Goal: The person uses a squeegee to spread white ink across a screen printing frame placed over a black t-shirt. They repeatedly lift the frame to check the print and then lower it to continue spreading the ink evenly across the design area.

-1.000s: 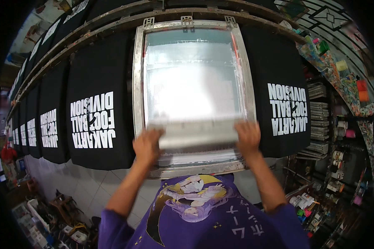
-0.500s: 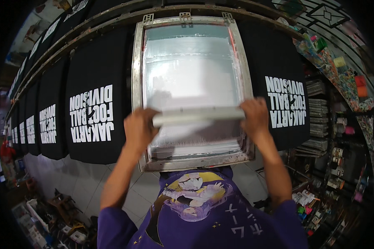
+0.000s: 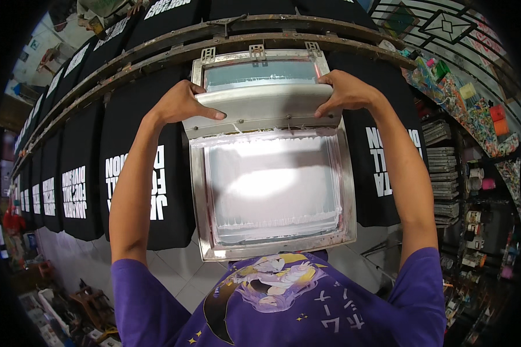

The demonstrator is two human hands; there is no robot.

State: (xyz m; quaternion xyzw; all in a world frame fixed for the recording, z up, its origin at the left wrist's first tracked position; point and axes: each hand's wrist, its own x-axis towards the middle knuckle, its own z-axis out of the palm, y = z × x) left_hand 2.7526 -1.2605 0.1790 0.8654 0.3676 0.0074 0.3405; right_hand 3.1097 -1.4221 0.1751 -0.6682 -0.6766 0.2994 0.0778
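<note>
Both my hands grip a wide, pale squeegee that lies across the upper part of a screen printing frame. My left hand is closed on its left end, thumb along the near face. At the other end, my right hand holds it the same way. Below the squeegee, the mesh carries a film of white ink, with a bright reflection in the middle. A ridge of ink shows along the squeegee's lower edge. Small metal hinge clamps sit at the frame's far edge.
Black shirts with white printed lettering lie in a row to the left; another black shirt is on the right. Metal rails run behind the frame. Stacked frames and ink-spattered shelving stand at the right.
My hands have moved the squeegee away from me, from the near half of the screen to its far part. Its broad face now shows, and the whole view has shifted slightly.
</note>
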